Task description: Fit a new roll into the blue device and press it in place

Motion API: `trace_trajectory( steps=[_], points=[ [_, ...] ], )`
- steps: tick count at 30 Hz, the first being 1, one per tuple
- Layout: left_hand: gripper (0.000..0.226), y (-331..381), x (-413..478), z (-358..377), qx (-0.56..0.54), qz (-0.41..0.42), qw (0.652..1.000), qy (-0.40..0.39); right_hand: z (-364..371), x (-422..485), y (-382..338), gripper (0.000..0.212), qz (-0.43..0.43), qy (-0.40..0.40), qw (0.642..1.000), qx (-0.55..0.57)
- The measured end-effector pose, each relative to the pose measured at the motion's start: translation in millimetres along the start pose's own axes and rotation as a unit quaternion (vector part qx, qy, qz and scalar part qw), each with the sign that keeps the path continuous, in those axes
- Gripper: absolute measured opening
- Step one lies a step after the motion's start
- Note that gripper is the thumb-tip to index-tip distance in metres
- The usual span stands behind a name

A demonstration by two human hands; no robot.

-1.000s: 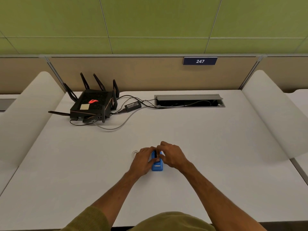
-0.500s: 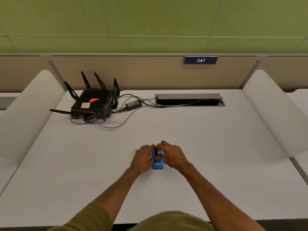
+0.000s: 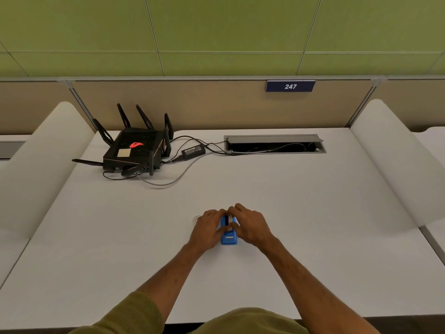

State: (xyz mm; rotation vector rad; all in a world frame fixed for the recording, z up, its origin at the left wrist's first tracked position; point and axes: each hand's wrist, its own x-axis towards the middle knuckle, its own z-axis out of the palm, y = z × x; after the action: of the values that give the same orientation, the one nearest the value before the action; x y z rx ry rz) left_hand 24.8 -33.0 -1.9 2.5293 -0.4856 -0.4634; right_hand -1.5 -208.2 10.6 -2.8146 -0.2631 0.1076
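Observation:
A small blue device (image 3: 229, 237), shaped like a tape dispenser with a black slot on top, stands on the white desk (image 3: 301, 213) near its front middle. My left hand (image 3: 207, 229) grips its left side with curled fingers. My right hand (image 3: 250, 225) grips its right side, the thumb pressing on the top near a small white part. The far end of the device is hidden under my fingertips. A faint clear ring (image 3: 196, 219) lies just left of my left hand.
A black router (image 3: 136, 150) with several antennas sits at the back left, with a power brick (image 3: 193, 150) and cables running into an open cable hatch (image 3: 274, 143). White curved dividers (image 3: 395, 160) flank the desk. A sign reading 247 (image 3: 290, 86) hangs on the back panel.
Both hands stay around the blue device; my right thumb has slid onto its top. The view has shifted slightly.

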Motion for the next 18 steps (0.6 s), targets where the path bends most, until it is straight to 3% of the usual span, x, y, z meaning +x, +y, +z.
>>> trace_trajectory(
  steps=[8, 18],
  points=[
    [0.048, 1.3, -0.8, 0.6, -0.023, -0.004, 1.0, 0.002, 2.7, -3.9, -3.3, 0.042, 0.0, -0.01, 1.0, -0.026],
    [0.051, 2.2, -2.0, 0.6, -0.023, -0.004, 1.0, 0.001, 2.9, -4.5, -4.0, 0.033, 0.026, 0.012, 0.999, -0.021]
  ],
)
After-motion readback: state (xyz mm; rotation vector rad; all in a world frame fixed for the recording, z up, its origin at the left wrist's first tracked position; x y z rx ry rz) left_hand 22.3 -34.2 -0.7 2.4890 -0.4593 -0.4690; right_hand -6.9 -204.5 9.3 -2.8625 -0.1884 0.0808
